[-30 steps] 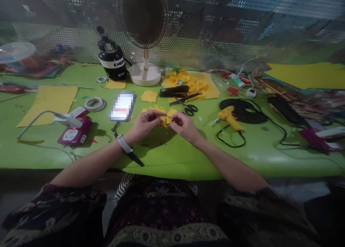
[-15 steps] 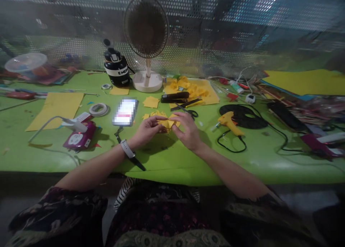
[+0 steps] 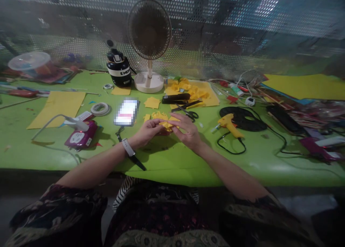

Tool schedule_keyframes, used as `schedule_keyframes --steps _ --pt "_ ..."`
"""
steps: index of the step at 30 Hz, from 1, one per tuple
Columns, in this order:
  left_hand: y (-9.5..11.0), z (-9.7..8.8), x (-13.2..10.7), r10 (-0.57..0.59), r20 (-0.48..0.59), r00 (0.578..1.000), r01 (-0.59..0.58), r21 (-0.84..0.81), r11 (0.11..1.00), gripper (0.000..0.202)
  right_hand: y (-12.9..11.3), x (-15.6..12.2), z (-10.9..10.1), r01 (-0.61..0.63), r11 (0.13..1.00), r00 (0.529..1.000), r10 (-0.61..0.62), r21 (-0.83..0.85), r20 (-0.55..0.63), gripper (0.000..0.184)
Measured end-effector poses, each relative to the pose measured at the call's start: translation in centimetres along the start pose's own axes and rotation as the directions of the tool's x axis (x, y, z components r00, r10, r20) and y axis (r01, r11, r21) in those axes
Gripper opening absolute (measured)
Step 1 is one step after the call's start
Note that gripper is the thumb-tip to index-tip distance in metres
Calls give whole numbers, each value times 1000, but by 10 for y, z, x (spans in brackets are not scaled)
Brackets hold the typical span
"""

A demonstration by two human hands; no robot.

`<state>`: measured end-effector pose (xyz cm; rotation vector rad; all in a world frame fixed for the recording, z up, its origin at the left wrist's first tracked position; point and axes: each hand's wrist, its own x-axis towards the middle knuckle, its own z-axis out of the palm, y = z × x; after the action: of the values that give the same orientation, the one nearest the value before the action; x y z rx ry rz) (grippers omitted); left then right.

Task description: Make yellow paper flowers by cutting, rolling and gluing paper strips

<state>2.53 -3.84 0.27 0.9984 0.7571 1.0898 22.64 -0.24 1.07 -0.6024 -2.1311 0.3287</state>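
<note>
The left hand pinches a creased yellow paper piece, seemingly part-shaped, above the green surface, flat yellow paper squares beyond looking unworked, the half-curled right hand touching the piece, grip unclear, and apparently finished crinkled yellow paper pieces behind.

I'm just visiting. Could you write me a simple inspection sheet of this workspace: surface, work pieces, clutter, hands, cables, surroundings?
Surface: green table, with slight wrinkles near the front edge.
Work pieces: yellow paper piece between the hands; its exact shape is partly hidden.
Clutter: phone, tape roll, stapler, scissors and yellow glue gun lie around the hands.
Hands: left hand pinches the paper; right hand has its fingers at the other side, grip unclear.
Cables: black cord loops from the glue gun; white cable runs to a plug at the purple socket block.
Surroundings: fan and bottle stand before a perforated screen. Co-workers: nothing seen.
</note>
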Motion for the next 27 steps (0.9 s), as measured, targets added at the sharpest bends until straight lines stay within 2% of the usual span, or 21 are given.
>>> schedule_keyframes --steps 3,6,11,14,18,27 --pt "1 1 0 -18 -9 1000 17 -66 998 26 0 -1 -1 54 996 998 -53 -77 23 30" --pt "3 1 1 -35 -38 999 29 -129 991 24 -2 -1 -2 111 969 992 -94 -223 85 36" --pt "6 -2 3 -35 -71 997 22 -179 984 24 -6 -3 2 90 917 972 3 -388 233 50" --pt "7 -2 3 -28 -117 993 15 -111 994 29 -3 -3 5 86 934 972 -2 -347 236 48" --pt "7 0 3 -29 -169 985 10 -109 994 27 4 -3 7 90 966 985 -50 -241 167 47" --pt "11 1 1 -40 -162 986 32 -51 998 31 4 -3 6 -20 994 994 31 -104 107 46"
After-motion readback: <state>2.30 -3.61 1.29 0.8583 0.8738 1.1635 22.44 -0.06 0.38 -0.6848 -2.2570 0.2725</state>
